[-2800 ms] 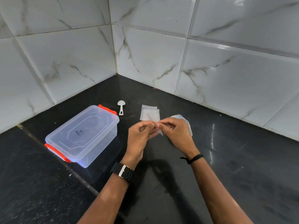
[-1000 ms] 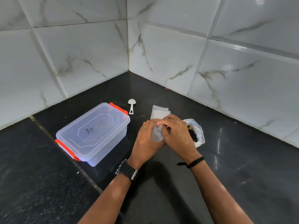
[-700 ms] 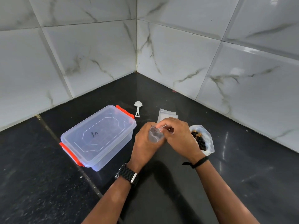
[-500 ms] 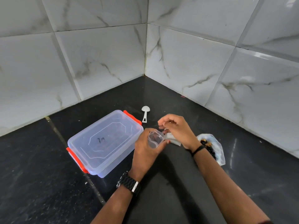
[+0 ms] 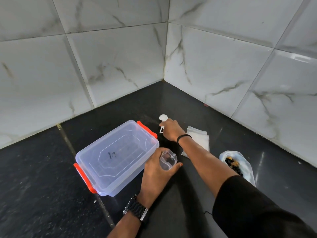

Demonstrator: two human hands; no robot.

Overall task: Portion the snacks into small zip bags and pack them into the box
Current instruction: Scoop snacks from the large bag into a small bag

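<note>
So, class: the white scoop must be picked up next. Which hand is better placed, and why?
The right hand: it already reaches over the white scoop on the counter. The left hand is busy holding the small zip bag open beside the box.

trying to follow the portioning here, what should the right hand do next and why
Probably close the right hand on the white spoon and carry it to the snack bag. The fingers are already on the spoon's handle, the left hand holds a small zip bag open and seemingly empty, and the box has its lid on.
</note>
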